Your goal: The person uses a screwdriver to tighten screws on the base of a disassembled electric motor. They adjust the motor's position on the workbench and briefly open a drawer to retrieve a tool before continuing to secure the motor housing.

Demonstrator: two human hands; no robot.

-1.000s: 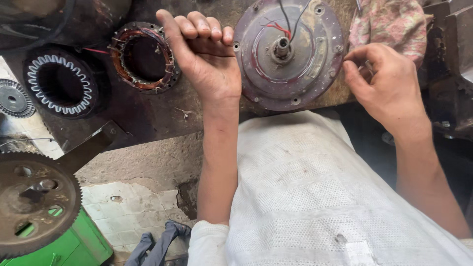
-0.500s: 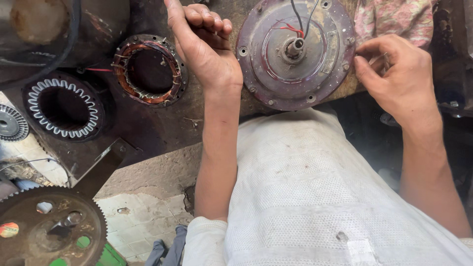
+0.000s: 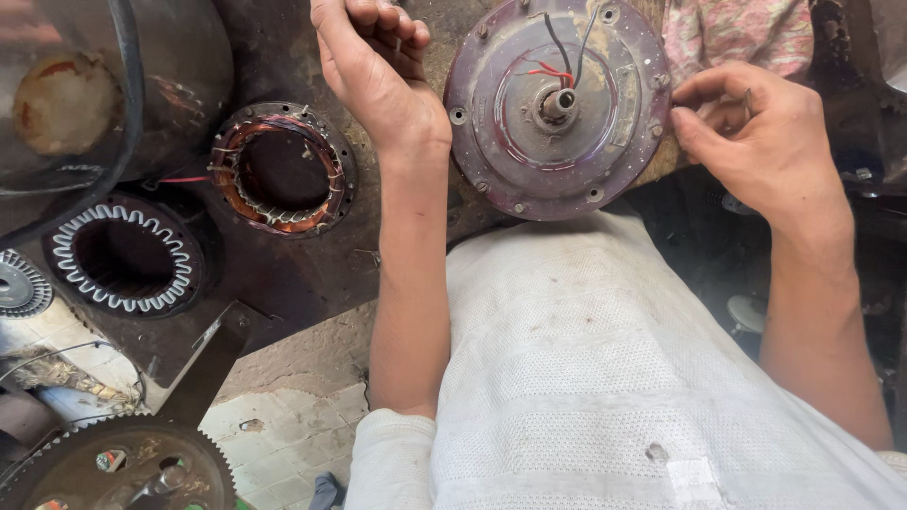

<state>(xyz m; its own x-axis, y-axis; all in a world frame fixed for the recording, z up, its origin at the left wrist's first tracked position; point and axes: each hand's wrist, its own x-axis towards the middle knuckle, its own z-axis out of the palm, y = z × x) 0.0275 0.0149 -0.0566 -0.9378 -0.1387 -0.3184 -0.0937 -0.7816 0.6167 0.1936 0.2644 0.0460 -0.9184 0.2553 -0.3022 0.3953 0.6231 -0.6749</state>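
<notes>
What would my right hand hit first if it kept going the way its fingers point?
Probably the rim of the round motor housing. The right hand points leftward at that edge, fingertips almost against it, pinching something small. Contact can't be judged from this view.

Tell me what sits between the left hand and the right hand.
In the head view, the round purple motor cover with its centre shaft and red and black wires lies between the left hand and right hand.

- The round maroon metal motor cover (image 3: 557, 109) looked dull, scuffed and grimy.
- The copper-wound stator ring (image 3: 281, 168) gleamed faintly.
- The white knitted cloth (image 3: 605, 359) looked coarse.
</notes>
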